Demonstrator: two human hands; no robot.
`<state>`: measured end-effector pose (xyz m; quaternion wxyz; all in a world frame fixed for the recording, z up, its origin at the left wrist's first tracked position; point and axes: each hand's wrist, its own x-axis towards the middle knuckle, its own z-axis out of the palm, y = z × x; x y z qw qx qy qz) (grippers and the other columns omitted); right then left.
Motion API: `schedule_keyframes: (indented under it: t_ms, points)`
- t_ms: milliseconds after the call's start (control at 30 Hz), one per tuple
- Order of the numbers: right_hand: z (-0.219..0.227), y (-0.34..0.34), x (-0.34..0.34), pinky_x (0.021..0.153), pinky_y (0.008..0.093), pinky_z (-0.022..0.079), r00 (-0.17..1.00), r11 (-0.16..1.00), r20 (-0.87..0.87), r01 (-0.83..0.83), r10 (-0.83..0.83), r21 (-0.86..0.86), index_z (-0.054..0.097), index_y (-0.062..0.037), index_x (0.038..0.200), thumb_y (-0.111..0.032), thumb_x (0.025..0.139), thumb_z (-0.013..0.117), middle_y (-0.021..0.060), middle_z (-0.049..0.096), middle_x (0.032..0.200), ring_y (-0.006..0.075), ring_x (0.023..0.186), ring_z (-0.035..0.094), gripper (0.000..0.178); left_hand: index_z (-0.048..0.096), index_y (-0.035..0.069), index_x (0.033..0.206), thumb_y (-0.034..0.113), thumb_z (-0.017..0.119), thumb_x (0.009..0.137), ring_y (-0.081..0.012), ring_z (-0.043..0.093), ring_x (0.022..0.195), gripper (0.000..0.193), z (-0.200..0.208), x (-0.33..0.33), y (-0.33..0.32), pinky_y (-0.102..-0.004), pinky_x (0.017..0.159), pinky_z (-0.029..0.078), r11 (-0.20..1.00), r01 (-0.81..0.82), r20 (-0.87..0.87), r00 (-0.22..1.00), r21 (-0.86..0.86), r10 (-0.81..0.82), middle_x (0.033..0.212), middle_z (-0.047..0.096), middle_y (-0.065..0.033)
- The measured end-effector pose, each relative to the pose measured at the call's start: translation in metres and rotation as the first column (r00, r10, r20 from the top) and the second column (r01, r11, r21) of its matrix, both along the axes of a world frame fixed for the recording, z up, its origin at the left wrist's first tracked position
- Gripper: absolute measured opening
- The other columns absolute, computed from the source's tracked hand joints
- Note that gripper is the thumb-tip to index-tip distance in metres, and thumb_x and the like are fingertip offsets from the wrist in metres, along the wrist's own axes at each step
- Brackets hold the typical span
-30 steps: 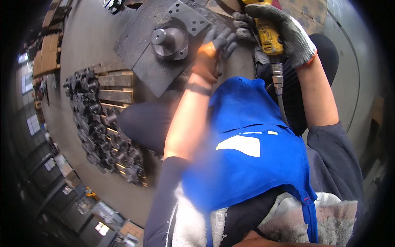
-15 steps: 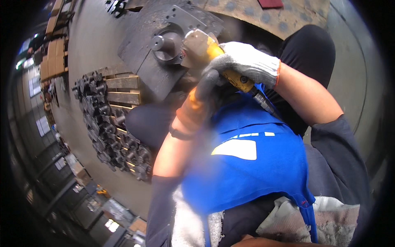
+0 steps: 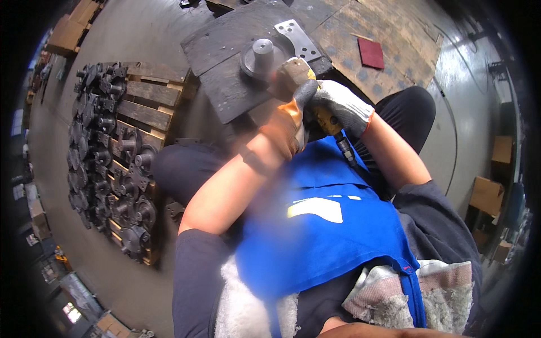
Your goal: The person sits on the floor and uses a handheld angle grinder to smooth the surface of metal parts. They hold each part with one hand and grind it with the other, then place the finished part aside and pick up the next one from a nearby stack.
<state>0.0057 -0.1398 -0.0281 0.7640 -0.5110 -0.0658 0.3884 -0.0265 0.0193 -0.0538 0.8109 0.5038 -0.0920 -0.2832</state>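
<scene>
A yellow air grinder [image 3: 326, 120] with a hose fitting at its rear lies between my two gloved hands. My right hand [image 3: 342, 104], in a white and grey glove, is closed round its body. My left hand [image 3: 290, 121], in an orange and grey glove, is closed on it near the head, its thumb against the right glove; some fingers are hidden. The grinder's pale guard is close to a dark metal flange with an upright shaft [image 3: 262, 49]; whether they touch, I cannot tell. Behind the flange is a flat steel plate with holes [image 3: 297, 39].
The flange stands on a dark worn board [image 3: 220, 70]. At left, a wooden pallet [image 3: 147, 112] bears several dark flanged parts [image 3: 104, 152]. A red cloth square [image 3: 370, 53] lies on the wooden surface at upper right. A dark hose [image 3: 451, 121] runs along the floor at right.
The whole view has shifted, bringing more of the right-hand floor and the red square into sight. Both hands still hold the grinder beside the flange.
</scene>
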Motion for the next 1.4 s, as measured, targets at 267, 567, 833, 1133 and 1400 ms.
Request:
schedule_keyframes:
  t_ms: [267, 567, 833, 1133, 1400]
  points:
    - [0.027, 0.025, 0.012, 0.084, 0.0283, 0.049, 0.742, 0.858, 0.605, 0.080, 0.288, -0.507, 0.063, -0.0008, 0.113, -0.015, 0.085, 0.060, 0.0073, 0.066, 0.103, 0.0158, 0.092, 0.061, 0.031, 0.054, 0.006, 0.121, 0.013, 0.058, 0.090, -0.0155, 0.062, 0.094, 0.032, -0.004, 0.013, 0.006, -0.0264, 0.081, 0.051, 0.941, -0.097, -0.025, 0.994, 0.324, 0.111, 0.105, 0.063, -0.0087]
    - [0.021, 0.037, 0.021, 0.082, 0.0277, 0.051, 0.702, 0.869, 0.681, 0.185, 0.210, -0.459, 0.061, 0.0020, 0.115, -0.019, 0.090, 0.059, 0.0068, 0.065, 0.103, 0.0142, 0.092, 0.061, 0.033, 0.062, 0.006, 0.109, 0.037, 0.062, 0.085, -0.0185, 0.064, 0.090, 0.040, -0.003, 0.026, 0.000, -0.0295, 0.079, 0.051, 0.887, -0.139, -0.129, 0.968, 0.441, 0.216, 0.100, 0.066, -0.0083]
    - [0.032, 0.024, 0.029, 0.080, 0.0299, 0.053, 0.786, 0.835, 0.531, 0.036, 0.316, -0.550, 0.060, 0.0026, 0.115, -0.019, 0.089, 0.061, 0.0082, 0.066, 0.102, 0.0155, 0.089, 0.064, 0.034, 0.056, 0.005, 0.126, 0.059, 0.067, 0.076, -0.0226, 0.064, 0.101, 0.074, 0.024, 0.014, -0.012, -0.0316, 0.085, 0.050, 0.851, -0.247, -0.113, 0.936, 0.463, 0.333, 0.116, 0.064, -0.0149]
    - [0.026, 0.039, 0.021, 0.078, 0.0294, 0.054, 0.969, 0.868, 0.223, 0.200, -0.106, -0.454, 0.062, 0.0019, 0.109, -0.014, 0.089, 0.061, 0.0084, 0.065, 0.101, 0.0166, 0.088, 0.064, 0.025, 0.062, 0.003, 0.115, 0.065, 0.061, 0.078, -0.0259, 0.066, 0.096, 0.073, 0.006, 0.006, -0.011, -0.0352, 0.082, 0.051, 0.846, -0.406, 0.148, 0.914, 0.347, 0.378, 0.107, 0.066, -0.0180]
    - [0.035, 0.038, 0.025, 0.080, 0.0299, 0.054, 0.990, 0.885, 0.138, 0.100, -0.041, -0.454, 0.062, 0.0020, 0.113, -0.015, 0.091, 0.059, 0.0095, 0.065, 0.103, 0.0177, 0.088, 0.065, 0.028, 0.056, 0.014, 0.127, 0.064, 0.033, 0.093, -0.0276, 0.065, 0.103, 0.064, 0.021, 0.031, -0.005, -0.0358, 0.087, 0.052, 0.669, -0.194, 0.295, 0.955, 0.717, -0.040, 0.115, 0.064, -0.0173]
